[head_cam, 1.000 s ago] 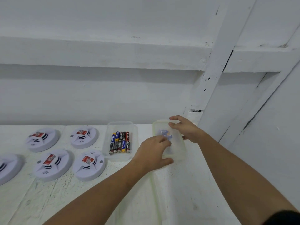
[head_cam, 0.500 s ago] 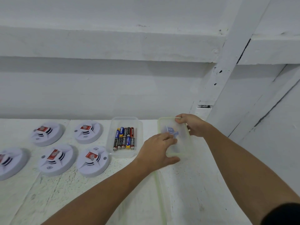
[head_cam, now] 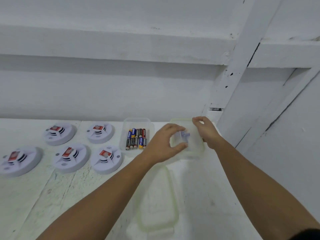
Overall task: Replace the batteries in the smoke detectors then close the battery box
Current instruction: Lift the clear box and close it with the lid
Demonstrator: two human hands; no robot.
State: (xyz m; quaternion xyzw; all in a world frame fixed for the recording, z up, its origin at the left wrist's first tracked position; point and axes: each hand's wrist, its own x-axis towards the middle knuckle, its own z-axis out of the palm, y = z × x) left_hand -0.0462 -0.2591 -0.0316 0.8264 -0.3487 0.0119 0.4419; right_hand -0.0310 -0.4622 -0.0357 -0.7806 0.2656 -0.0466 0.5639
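left hand (head_cam: 164,144): fingers and thumb curled, clamped round the left side of the clear box (head_cam: 197,149). thumb is on the near edge, fingers over the far one. the picture is blurred here. a small bluish item (head_cam: 184,135) shows through the box just right of the left fingertips. cannot tell what it is, or whether the fingers touch it.

right hand (head_cam: 206,131): fingers curled, pinching the far right rim of the same box. the box lies between the two hands, greenish rim, no lid on it. cannot tell if it rests on the surface (head_cam: 216,187) or is lifted a little.

lid (head_cam: 158,201): clear with a greenish edge, flat on the surface. it lies nearer the person than the left hand, between the two forearms.

open tray (head_cam: 138,121): just left of the left hand, not touching it. batteries (head_cam: 136,138) lie inside, side by side in two rows, mixed labels.

smoke detectors (head_cam: 71,157): five, white and round, farther left of the left hand and well apart from it. two in the far row, three in the near row. each carries a red block (head_cam: 105,153) at its centre.

white wall (head_cam: 103,92) beyond both hands, and a white post (head_cam: 242,58) beyond the right hand.
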